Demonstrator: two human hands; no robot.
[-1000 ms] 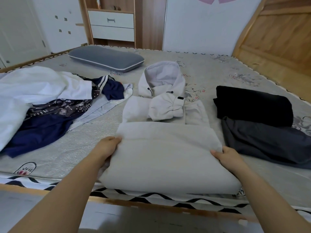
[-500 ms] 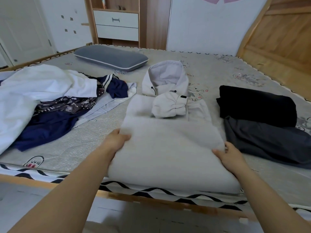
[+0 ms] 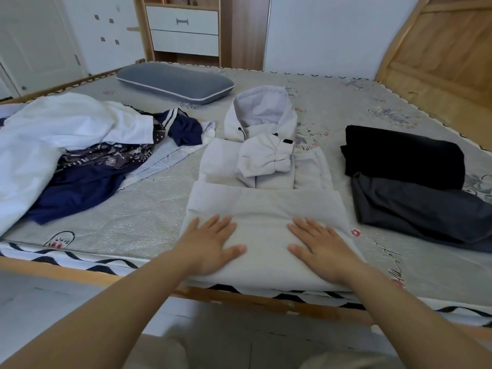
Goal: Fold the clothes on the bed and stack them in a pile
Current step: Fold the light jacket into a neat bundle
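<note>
Head view: both arms reach forward over the bed point(image 3: 149, 209). Left hand point(image 3: 210, 246) at 7 o'clock and right hand point(image 3: 319, 249) at 5 o'clock press flat, fingers spread, on the folded white hoodie point(image 3: 266, 206).

Bed point(image 3: 159, 209): grey patterned mattress cover, wooden frame. Lying on it: grey pillow point(image 3: 175, 82) at far left; loose heap of white, navy and patterned clothes point(image 3: 80, 145) at left; pale grey hooded jacket point(image 3: 263, 182) centre, part-folded; black folded garment point(image 3: 404, 155) and dark grey folded garment point(image 3: 423, 209) at right, touching.
</note>
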